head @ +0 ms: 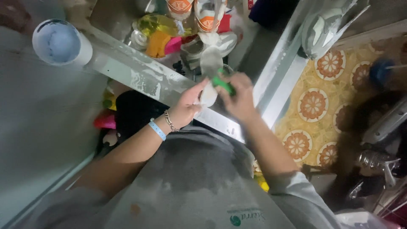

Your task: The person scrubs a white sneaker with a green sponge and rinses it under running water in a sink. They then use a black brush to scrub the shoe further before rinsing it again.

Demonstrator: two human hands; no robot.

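Observation:
My left hand (186,107) grips a pale grey ladle or large spoon (210,63) by its lower part, over the edge of a steel sink (140,74). A blue band and a chain bracelet circle that wrist. My right hand (241,98) presses a green scrubber (223,84) against the utensil's handle. Both hands meet above the sink's front rim.
Inside the sink lie a yellow-green glass dish (159,23), orange and pink sponges (163,43) and white bowls. A blue-white cup (59,41) stands at the upper left. A yellow patterned floor (316,106) and a metal tap (379,163) lie to the right.

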